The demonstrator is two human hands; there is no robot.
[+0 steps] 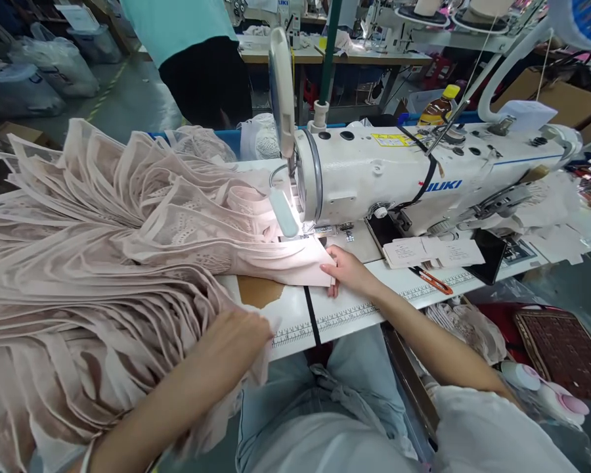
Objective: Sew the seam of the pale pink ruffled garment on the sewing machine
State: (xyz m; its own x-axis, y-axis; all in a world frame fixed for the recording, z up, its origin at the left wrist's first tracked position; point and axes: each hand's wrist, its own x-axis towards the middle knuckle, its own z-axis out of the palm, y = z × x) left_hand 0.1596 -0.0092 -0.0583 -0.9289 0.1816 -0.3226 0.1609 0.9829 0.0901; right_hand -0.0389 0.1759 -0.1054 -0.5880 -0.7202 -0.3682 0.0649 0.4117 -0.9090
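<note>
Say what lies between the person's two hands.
In the head view, between left hand and right hand lies white table, crossed by a black strip, with a printed ruler along its near edge.

The person's left forearm [167,407] enters at the near left and slants far and rightward, ending in the left hand [241,335], its back turned up, fingers curled under with tips hidden. The right forearm [423,335] reaches from the near right toward the far left; the right hand [343,269], farther off, points left, thumb and fingers closed in a pinch.
</note>
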